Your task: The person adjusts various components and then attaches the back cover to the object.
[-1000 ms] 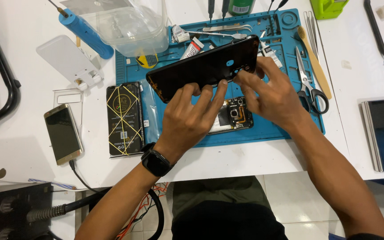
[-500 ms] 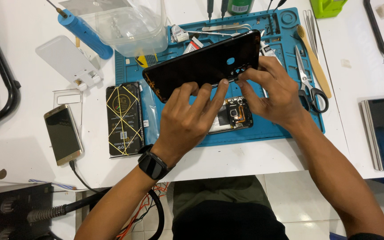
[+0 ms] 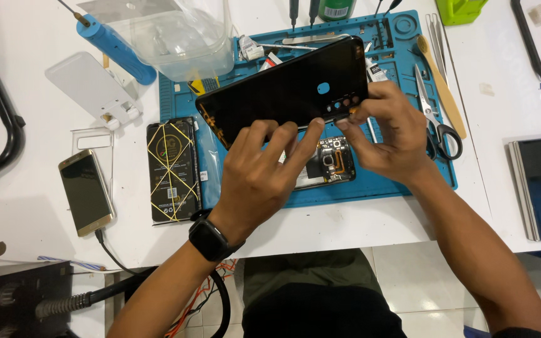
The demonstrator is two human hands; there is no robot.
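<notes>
Black phone back cover (image 3: 286, 94) held tilted above the blue work mat (image 3: 402, 181). Left hand (image 3: 261, 172) fingertips pinch its lower edge. Right hand (image 3: 386, 128) pinches the cover's camera-hole corner. Opened phone body (image 3: 327, 166) lies on the mat, beneath both hands.

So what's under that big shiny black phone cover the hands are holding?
Under the glossy black phone back cover lies an opened phone body with bare circuit parts, on the blue rubber work mat. Both hands and the cover hide most of it.
</notes>
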